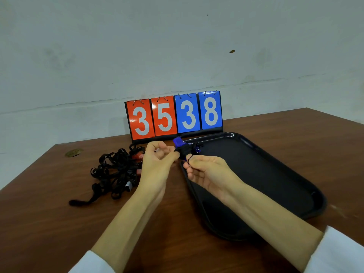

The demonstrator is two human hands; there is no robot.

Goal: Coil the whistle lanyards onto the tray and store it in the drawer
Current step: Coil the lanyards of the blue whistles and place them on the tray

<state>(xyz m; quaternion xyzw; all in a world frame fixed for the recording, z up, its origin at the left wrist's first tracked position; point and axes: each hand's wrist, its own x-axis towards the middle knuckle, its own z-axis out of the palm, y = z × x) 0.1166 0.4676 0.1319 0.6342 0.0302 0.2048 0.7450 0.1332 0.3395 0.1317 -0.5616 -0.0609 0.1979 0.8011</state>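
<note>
L grip (157, 162) curled, pinching the black lanyard (184, 151) wound round a blue whistle (178, 141). R grip (208, 172) pinches its loose cord end. Both are held over the far-left corner of the black tray (275, 174). Just left of the hands, a tangled pile of lanyards (116, 170) w/ whistles lies on the counter (39, 223). Flip scoreboard (174, 115) stands behind — 35, 38.

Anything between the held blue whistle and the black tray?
Nothing visible. The left hand and right hand hold the blue plastic whistle, wrapped in black lanyard, over the far-left rim of the black plastic tray; the tangled lanyard pile lies left of it.
</note>
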